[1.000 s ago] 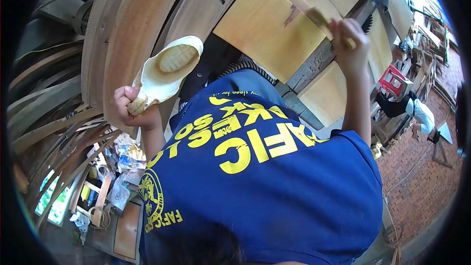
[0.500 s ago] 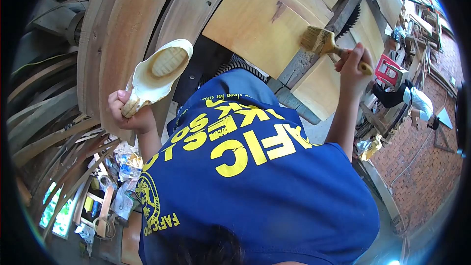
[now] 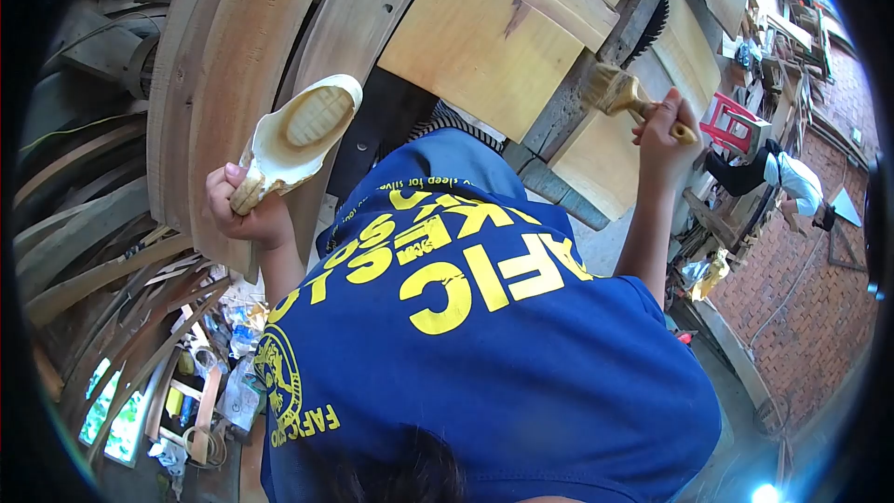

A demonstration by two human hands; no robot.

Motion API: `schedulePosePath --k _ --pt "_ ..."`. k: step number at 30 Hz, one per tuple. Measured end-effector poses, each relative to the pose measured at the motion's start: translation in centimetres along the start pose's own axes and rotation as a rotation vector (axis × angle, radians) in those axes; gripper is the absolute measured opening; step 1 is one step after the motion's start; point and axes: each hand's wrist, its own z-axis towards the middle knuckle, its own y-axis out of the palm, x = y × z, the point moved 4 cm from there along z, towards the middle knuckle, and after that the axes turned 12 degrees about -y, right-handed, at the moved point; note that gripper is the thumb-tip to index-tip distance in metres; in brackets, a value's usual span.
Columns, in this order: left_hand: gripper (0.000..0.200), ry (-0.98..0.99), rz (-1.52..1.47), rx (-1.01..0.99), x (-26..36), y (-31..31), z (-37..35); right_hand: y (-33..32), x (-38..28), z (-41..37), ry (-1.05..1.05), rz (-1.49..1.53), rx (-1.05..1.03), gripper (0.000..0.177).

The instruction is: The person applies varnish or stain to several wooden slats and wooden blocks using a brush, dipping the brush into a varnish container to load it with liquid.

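The left hand [image 3: 247, 210] is clenched around the narrow end of a pale, clog-shaped wooden carving [image 3: 300, 135]. Its long axis slants from the fist up to the right, ribbed hollow facing the camera, in front of curved planks [image 3: 242, 28]. The right hand [image 3: 663, 130] grips a paintbrush [image 3: 615, 91] by the handle, bristles pointing up-left near the yellow boards [image 3: 475, 47] of the worktop

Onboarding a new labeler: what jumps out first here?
The blue shirt with yellow lettering fills the centre. At left, the left hand holds up a pale shoe-shaped wooden piece; upper right, the right hand grips a paintbrush by yellow wood panels.
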Motion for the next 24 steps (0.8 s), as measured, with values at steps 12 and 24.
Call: schedulePosePath --k 12,24 --pt "0.021 -0.093 -0.025 0.0 -0.8 0.1 -0.5 0.8 0.4 0.1 0.208 -0.074 -0.187 0.028" --pt "0.023 -0.089 0.001 0.014 -0.7 0.0 -0.2 -0.3 -0.2 2.9 0.173 -0.007 -0.067 0.03"
